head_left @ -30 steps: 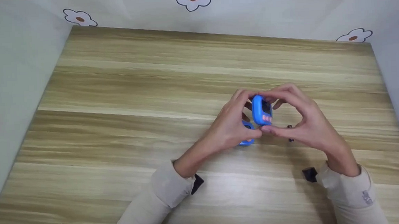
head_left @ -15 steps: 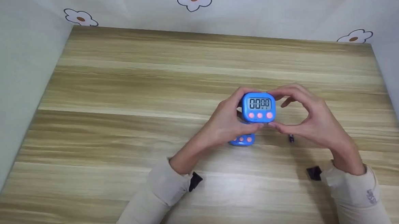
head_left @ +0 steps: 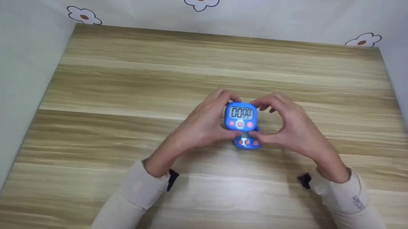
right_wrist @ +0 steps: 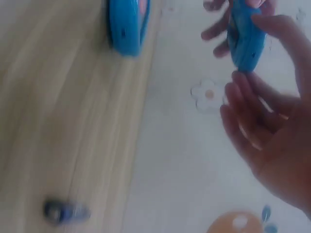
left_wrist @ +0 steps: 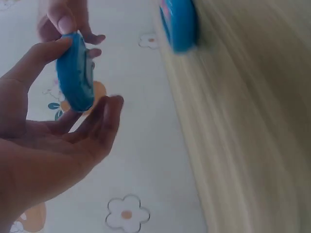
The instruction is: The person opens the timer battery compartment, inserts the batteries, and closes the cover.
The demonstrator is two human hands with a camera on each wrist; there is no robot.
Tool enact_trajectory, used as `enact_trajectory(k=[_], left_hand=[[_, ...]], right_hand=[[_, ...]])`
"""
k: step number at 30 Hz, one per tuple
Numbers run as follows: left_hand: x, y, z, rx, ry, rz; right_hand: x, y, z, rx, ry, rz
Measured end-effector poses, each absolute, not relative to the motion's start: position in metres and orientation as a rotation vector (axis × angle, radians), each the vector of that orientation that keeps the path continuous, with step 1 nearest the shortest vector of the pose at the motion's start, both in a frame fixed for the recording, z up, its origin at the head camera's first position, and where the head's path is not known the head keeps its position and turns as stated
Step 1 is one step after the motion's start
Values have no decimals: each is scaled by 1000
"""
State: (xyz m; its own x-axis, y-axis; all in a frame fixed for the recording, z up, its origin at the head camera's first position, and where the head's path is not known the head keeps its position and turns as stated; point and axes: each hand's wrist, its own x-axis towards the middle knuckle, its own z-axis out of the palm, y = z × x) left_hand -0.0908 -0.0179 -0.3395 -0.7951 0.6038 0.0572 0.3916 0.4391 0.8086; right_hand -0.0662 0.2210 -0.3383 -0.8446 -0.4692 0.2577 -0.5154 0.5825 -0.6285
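A blue digital timer with three pink buttons is held up above the table, its display reading 00 00 toward the head camera. My left hand grips its left side, thumb below and fingers above. The right hand pinches the opposite side between thumb and fingertips. In both wrist views the held timer appears edge-on between the hands. A second blue timer with pink buttons lies on the table just below, partly covered by the held one and the right thumb.
The wood-grain table meets a pale backdrop printed with flowers. In the right wrist view a small dark cylinder lies blurred on the table; the right hand hides it in the head view.
The held timer first turned from nearly side-on until its display faced the head camera. Then both hands carried it left, over the second timer.
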Motion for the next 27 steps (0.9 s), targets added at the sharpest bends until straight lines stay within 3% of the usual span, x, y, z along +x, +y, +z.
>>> enact_trajectory(k=[12,27], left_hand=[[-86,-63,-370,894,2703,606],[-85,-60,-370,835,2680,541]], right_hand=[[-76,149,-375,1008,-2955,577],[-73,158,-373,988,-3017,604]])
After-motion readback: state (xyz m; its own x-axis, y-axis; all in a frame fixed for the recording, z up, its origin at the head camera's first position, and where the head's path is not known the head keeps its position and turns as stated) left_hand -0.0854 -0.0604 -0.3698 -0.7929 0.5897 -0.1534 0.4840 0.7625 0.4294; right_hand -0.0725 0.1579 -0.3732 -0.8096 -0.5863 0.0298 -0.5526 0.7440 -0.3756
